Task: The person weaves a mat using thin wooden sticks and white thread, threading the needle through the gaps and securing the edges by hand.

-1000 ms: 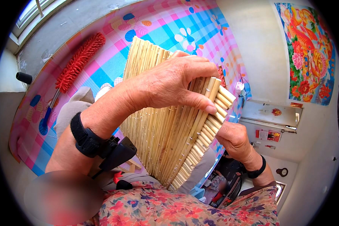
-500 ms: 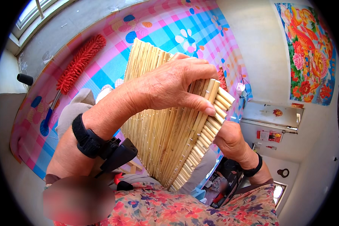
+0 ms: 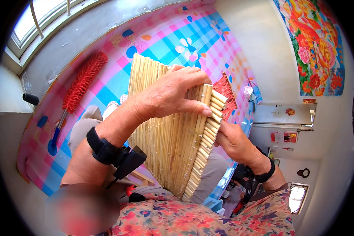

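A floral top (image 3: 169,216) fills the lower edge, with grey trousers (image 3: 214,171) just beyond it. Over the lap, a stitched stalk mat (image 3: 157,133) stands tilted, its lower corner near the top. The left hand (image 3: 167,94) has a firm grip on its upper right part, thumb on the near face, fingers over the top edge. Along the mat's right edge, cut ends stick out in a stepped row. The right hand (image 3: 238,144) is at that edge; its fingertips are partly hidden, so I cannot tell whether its grip is closed.

Beyond lies a checked sheet (image 3: 114,86), which shows between the mat's left edge and a red duster (image 3: 84,82), well apart. A red patterned piece (image 3: 228,92) lies past the mat's upper right corner. On the far wall, a red-and-white card (image 3: 285,137) is too small to read; a colourful fish-and-flower poster (image 3: 318,51) hangs at right.
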### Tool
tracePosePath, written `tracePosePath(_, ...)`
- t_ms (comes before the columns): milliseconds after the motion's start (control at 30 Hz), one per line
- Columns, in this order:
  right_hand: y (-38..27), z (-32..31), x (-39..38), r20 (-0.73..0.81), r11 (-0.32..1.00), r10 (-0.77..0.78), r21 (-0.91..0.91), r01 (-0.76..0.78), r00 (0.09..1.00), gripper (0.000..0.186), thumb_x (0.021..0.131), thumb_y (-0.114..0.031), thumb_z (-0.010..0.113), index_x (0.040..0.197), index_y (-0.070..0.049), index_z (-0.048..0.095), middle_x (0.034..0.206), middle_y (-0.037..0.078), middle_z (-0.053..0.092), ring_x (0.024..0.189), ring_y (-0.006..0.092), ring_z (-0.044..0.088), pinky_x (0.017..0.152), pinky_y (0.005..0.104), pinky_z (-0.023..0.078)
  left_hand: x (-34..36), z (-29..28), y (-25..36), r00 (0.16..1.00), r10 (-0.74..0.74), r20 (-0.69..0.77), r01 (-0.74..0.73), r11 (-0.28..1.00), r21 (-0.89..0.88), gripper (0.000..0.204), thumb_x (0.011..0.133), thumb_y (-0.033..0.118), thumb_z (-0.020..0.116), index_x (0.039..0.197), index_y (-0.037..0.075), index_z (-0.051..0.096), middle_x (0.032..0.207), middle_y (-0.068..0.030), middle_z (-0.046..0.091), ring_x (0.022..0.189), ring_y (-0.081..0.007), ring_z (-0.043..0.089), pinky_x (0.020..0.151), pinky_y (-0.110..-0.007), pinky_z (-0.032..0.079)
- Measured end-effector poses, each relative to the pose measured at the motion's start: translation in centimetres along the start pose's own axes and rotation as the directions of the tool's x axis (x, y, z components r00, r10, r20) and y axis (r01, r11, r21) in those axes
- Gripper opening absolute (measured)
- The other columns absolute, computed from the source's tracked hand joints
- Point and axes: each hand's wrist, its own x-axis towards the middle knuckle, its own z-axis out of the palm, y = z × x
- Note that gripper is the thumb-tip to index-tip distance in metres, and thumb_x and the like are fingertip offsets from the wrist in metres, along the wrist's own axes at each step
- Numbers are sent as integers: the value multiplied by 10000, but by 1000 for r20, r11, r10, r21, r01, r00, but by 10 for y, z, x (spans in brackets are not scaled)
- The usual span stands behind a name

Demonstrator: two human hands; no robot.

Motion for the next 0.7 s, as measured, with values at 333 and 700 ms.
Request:
tracePosePath(333, 5, 20, 15, -178, 975, -198, 70, 213, 964, 458, 830, 45, 395, 1282, -6, 349, 908, 224, 563, 810, 347, 574, 685, 397, 464, -3, -4, 1, 999, -43, -10, 42, 998, -41, 531, 668, 426, 743, 1031, 85, 561, 941, -48, 541, 962, -236, 467, 901, -360, 338)
tracePosePath(700, 9, 22, 11, -159, 928, -67, 353, 120, 985, 442, 934, -68, 393, 1364, -51, 294, 955, 86, 542, 758, 103, 529, 651, 269, 470, 1, -2, 2, 998, -38, -46, 36, 999, -39, 502, 675, 398, 750, 1025, 88, 568, 934, -42, 546, 934, -222, 468, 850, -339, 367)
